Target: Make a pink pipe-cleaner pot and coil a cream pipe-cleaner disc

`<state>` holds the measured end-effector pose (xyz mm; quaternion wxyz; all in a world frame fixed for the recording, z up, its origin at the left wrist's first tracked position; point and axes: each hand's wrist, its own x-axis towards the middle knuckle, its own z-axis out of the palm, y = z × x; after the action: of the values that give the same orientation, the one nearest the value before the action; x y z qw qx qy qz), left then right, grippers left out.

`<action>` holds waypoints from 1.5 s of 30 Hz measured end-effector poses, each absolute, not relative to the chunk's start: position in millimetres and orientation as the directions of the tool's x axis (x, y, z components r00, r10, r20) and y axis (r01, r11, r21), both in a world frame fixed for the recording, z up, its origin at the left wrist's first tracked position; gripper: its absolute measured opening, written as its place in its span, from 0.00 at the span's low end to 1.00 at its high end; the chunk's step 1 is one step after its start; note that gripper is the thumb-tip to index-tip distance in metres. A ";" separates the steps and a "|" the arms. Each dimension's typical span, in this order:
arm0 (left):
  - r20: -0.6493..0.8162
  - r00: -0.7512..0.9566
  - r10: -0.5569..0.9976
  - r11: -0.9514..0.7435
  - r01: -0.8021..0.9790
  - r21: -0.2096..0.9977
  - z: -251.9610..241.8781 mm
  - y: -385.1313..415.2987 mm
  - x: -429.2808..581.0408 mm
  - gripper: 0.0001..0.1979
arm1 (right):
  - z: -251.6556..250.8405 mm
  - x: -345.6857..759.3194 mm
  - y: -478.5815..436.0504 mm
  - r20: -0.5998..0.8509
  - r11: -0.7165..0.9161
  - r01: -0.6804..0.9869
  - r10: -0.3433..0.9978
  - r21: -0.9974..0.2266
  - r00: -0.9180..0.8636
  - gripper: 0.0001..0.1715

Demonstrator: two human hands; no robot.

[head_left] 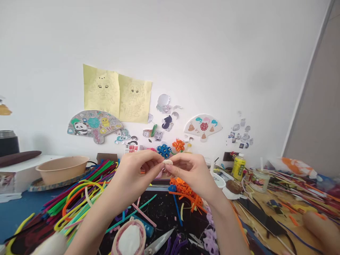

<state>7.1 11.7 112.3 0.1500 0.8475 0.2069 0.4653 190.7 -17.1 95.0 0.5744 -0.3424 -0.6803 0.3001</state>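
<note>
My left hand (pixel 136 170) and my right hand (pixel 190 170) meet above the table's middle, fingertips pinched together on a small cream pipe-cleaner piece (pixel 168 162). Both hands are closed in a pinch. Below the right hand lies an orange pipe-cleaner shape (pixel 186 191) on the dark mat (pixel 162 212). Behind the hands stand a blue pipe-cleaner flower (pixel 164 150) and an orange flower (pixel 178 144).
A heap of coloured pipe cleaners (pixel 79 191) covers the left side. A beige bowl (pixel 62 169) stands at far left. Scissors (pixel 159 242) and a pink-rimmed white piece (pixel 129 238) lie near the front. A yellow bottle (pixel 238 167) and a phone (pixel 261 216) sit at right.
</note>
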 end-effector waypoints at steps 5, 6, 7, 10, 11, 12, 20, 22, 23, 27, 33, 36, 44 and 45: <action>0.732 0.480 0.484 -0.874 0.223 0.431 112.2 12.0 8.1 0.09 | 96.0 187.9 -18.4 0.612 0.613 0.171 0.788 -0.771 -0.067 0.08; 0.733 0.479 0.484 -0.874 0.227 0.429 112.2 11.9 8.2 0.09 | 95.9 187.8 -18.2 0.612 0.614 0.172 0.788 -0.771 -0.067 0.08; 0.733 0.478 0.483 -0.875 0.227 0.428 112.2 11.7 8.2 0.09 | 95.6 187.9 -17.8 0.609 0.611 0.169 0.790 -0.773 -0.071 0.08; 0.732 0.483 0.481 -0.875 0.215 0.434 111.8 12.3 7.8 0.09 | 94.5 189.2 -15.9 0.586 0.593 0.147 0.805 -0.792 -0.090 0.09; 0.730 0.484 0.483 -0.874 0.212 0.438 111.7 12.7 7.5 0.09 | 94.1 189.9 -15.3 0.582 0.589 0.147 0.808 -0.795 -0.092 0.09; 0.728 0.483 0.487 -0.872 0.213 0.442 111.6 13.1 7.3 0.09 | 93.9 190.8 -14.8 0.580 0.587 0.152 0.809 -0.795 -0.090 0.09; 0.700 0.520 0.490 -0.871 0.272 0.408 110.5 13.3 5.0 0.10 | 93.9 194.9 -16.9 0.618 0.611 0.265 0.784 -0.746 -0.068 0.08; 0.694 0.528 0.489 -0.872 0.288 0.396 110.4 13.7 4.8 0.10 | 94.3 193.9 -18.8 0.615 0.611 0.289 0.783 -0.737 -0.087 0.08; 0.693 0.530 0.489 -0.872 0.298 0.389 110.5 13.9 4.8 0.10 | 94.6 193.4 -19.7 0.614 0.611 0.299 0.784 -0.733 -0.097 0.08; 0.688 0.536 0.490 -0.872 0.302 0.386 110.8 14.6 4.9 0.10 | 94.6 192.6 -20.5 0.614 0.614 0.307 0.782 -0.727 -0.111 0.08; 0.668 0.498 0.552 -0.826 0.223 0.517 111.2 16.1 5.6 0.11 | 92.0 191.9 -15.5 0.620 0.613 0.227 0.784 -0.757 -0.047 0.09; 0.668 0.474 0.573 -0.800 0.145 0.582 111.8 15.7 6.8 0.11 | 92.4 188.5 -16.0 0.618 0.611 0.171 0.786 -0.773 -0.015 0.11; 0.691 0.388 0.610 -0.717 -0.101 0.689 110.8 13.1 12.7 0.08 | 94.4 180.5 -18.4 0.615 0.614 0.030 0.788 -0.789 0.039 0.12; 0.692 0.374 0.618 -0.706 -0.124 0.698 110.5 12.5 13.8 0.07 | 94.6 179.5 -18.6 0.616 0.616 0.019 0.786 -0.788 0.048 0.12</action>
<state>13.8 12.5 110.5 0.3468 0.7529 0.1640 0.5348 179.5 -18.6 94.6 0.6478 -0.3231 -0.6231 0.2961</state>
